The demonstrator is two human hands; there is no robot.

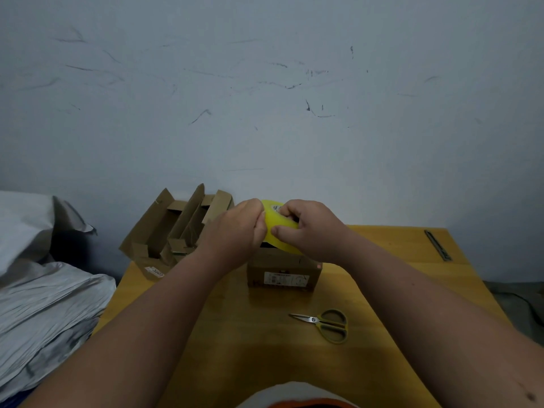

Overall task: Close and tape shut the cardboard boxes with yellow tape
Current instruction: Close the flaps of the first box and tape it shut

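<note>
A small cardboard box (284,273) with a white label on its front stands in the middle of the wooden table (265,334). Above it my right hand (312,231) grips a roll of yellow tape (278,228), fingers in its core and thumb on its outer face. My left hand (235,228) pinches at the roll's left edge, where the tape's end seems to be. Most of the box's top is hidden behind my hands and the roll. At the table's back left corner stand open cardboard boxes (176,231) with their flaps up.
Green-handled scissors (326,323) lie shut on the table, in front of and right of the small box. A dark metal ruler (437,245) lies at the far right edge. Grey plastic bags (44,304) are piled left of the table. A scuffed wall rises behind.
</note>
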